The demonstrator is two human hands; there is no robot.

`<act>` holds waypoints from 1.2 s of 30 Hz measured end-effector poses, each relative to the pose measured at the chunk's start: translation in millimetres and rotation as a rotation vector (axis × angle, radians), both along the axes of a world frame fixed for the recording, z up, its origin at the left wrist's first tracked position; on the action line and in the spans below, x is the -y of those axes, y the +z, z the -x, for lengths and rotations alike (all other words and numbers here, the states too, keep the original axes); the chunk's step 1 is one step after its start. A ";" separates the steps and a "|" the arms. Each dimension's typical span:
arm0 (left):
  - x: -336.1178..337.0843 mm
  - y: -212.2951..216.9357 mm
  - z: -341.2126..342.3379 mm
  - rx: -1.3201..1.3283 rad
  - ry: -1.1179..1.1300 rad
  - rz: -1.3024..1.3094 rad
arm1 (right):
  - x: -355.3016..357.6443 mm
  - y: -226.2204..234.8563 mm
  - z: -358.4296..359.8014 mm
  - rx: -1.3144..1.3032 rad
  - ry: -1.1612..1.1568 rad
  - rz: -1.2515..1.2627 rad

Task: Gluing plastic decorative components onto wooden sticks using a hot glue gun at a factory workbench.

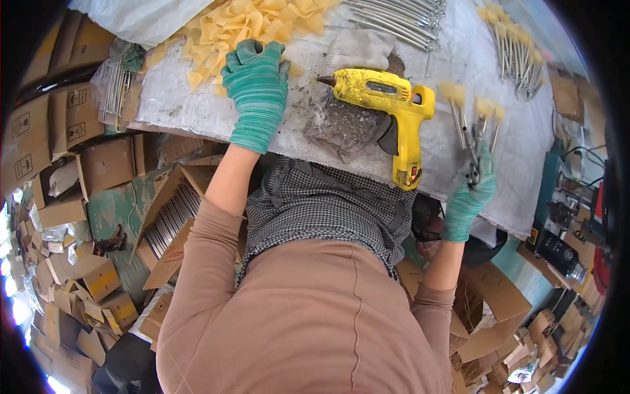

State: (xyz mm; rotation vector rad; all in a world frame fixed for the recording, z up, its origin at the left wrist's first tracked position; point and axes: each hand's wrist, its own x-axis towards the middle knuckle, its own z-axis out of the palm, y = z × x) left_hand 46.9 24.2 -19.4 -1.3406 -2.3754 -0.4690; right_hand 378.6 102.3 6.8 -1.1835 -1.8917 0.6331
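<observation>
My left hand, in a green knit glove with dark fingertips, rests at the near edge of a pile of thin, pale yellow, curved pieces. Its fingers are bent down and pressed together; whatever they hold is hidden. Out to the right, my right hand, gloved alike, is closed around a slim metal rod. Just beyond it lie several metal rods with yellow tips. Between my hands a yellow glue gun lies on a dark, crusted block, its nozzle pointing left.
Bare metal rods lie at the far side of the white-covered table. More yellow-tipped rods sit at the far right. A folded grey cloth is behind the glue gun. Cardboard boxes crowd the left; machinery stands right.
</observation>
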 end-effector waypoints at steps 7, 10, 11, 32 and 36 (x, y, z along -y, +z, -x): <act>10.9 -6.7 1.1 -0.079 -0.125 -0.137 | 24.3 -1.6 36.8 0.067 0.422 -0.149; 15.1 1.4 3.5 0.030 -0.187 -0.214 | 22.1 7.6 55.2 0.162 0.464 -0.311; 16.2 3.3 2.3 0.029 -0.183 -0.213 | 20.6 8.8 59.5 0.209 0.524 -0.422; 22.8 40.2 -33.6 1.776 -0.137 -0.445 | 16.3 5.3 68.7 0.302 0.751 -0.371; 24.1 39.9 -33.9 1.752 -0.137 -0.412 | 15.1 4.3 67.3 0.275 0.765 -0.367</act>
